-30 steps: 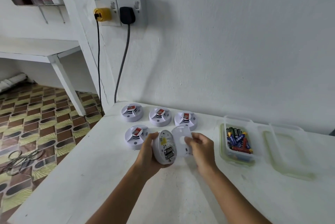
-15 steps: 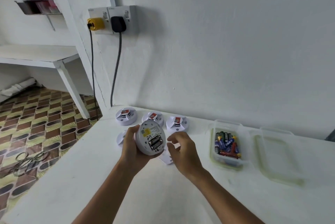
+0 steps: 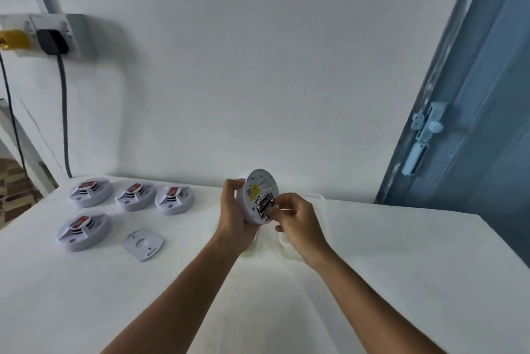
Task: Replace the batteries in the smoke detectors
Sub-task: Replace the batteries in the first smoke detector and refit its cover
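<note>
At the white worktop (image 3: 401,267), near its far edge, our left hand (image 3: 233,211) grips the smoke detector (image 3: 259,196) back-up, exposing its batteries (image 3: 264,204), which our right hand's (image 3: 298,220) fingers (image 3: 279,204) pinch to pry free.

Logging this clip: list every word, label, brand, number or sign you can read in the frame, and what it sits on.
No text can be read in this frame.
Yellow sticker and printed panel on the back of the held smoke detector: too blurred.
Batteries in its bay, at the right hand fingertips: print unreadable.
Red labels on the four detectors on the table, for example: too small.
Left hand covers nothing legible.
</note>
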Demonstrator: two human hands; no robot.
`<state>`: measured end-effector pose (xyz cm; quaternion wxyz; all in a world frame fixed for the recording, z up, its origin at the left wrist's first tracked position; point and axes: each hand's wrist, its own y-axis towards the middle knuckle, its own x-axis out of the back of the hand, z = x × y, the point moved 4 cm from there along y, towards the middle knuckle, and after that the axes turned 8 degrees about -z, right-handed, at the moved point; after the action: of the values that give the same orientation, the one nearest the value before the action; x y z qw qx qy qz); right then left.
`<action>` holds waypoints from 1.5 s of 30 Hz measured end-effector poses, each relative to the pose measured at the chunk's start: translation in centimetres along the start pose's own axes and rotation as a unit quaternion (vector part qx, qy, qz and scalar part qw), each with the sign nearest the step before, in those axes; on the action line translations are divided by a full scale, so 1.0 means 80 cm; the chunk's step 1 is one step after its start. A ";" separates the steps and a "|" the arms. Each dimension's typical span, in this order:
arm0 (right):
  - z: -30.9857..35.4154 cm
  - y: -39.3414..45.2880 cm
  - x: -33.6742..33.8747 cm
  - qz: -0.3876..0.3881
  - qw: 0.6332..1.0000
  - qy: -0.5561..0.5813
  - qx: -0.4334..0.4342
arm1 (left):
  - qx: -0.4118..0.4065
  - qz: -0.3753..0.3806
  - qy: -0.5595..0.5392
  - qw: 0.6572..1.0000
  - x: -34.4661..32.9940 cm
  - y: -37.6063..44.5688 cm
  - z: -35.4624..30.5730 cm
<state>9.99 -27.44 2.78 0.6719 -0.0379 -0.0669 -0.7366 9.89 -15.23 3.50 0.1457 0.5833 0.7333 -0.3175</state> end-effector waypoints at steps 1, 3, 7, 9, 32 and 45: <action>-0.003 0.001 0.018 0.001 1.000 0.005 -0.007 | -0.004 0.002 0.011 1.000 -0.016 -0.001 0.013; -0.007 0.007 0.058 0.012 0.999 0.024 -0.024 | -0.009 0.006 0.035 0.999 -0.050 -0.005 0.036; -0.007 0.026 0.113 0.028 0.996 0.078 -0.040 | -0.033 0.005 0.074 0.997 -0.097 -0.006 0.062; -0.011 0.030 0.125 0.015 0.994 0.091 -0.050 | -0.046 -0.006 0.090 0.995 -0.107 -0.005 0.071; -0.097 0.150 0.084 0.006 0.923 -0.384 -0.041 | -0.123 -0.050 0.177 0.975 -0.076 0.051 0.052; -0.023 0.062 0.070 -0.034 0.973 -0.121 0.193 | 0.034 0.002 0.042 0.999 -0.072 0.067 0.064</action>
<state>14.48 -33.67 2.03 0.6276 0.0062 -0.2903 -0.7224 15.72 -22.24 1.37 0.0952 0.6020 0.7266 -0.3170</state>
